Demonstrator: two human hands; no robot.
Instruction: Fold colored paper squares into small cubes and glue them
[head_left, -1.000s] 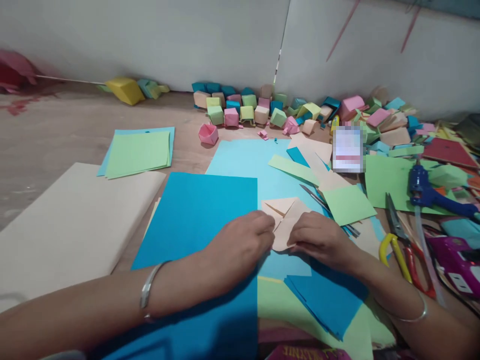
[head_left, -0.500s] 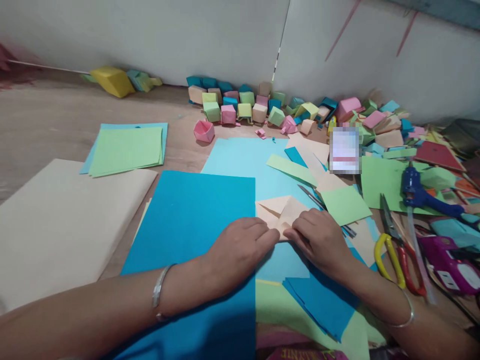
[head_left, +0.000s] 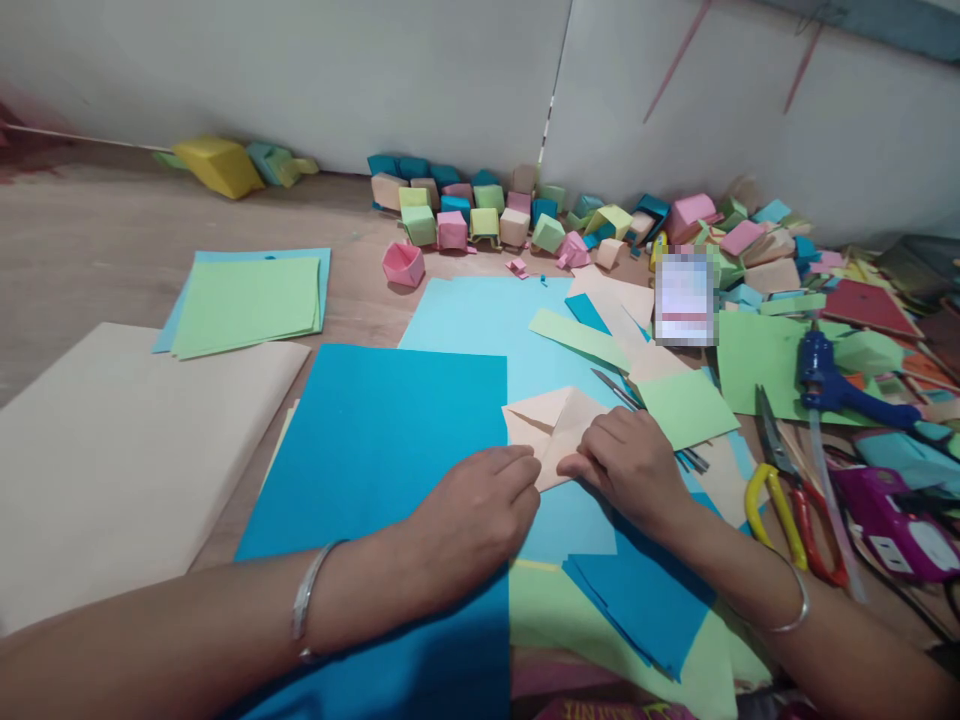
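Note:
A folded peach paper piece [head_left: 551,418] lies on a light blue sheet [head_left: 487,318] in the middle of the floor. My left hand [head_left: 469,515] rests with curled fingers on its near left edge and pinches it. My right hand [head_left: 626,462] presses down on its right side with fingers together. A large dark blue sheet [head_left: 382,440] lies under my left wrist. Each wrist wears a silver bangle.
Scissors with yellow and red handles [head_left: 784,490], a blue glue gun [head_left: 832,380] and a purple tool [head_left: 892,520] lie at the right. Several folded paper cubes [head_left: 480,215] line the wall. A cream sheet [head_left: 127,460] and a green stack [head_left: 244,300] lie at the left.
Both hands have shifted slightly along the peach paper, and it has slid a little to the left and away from me. The camera has drifted a bit.

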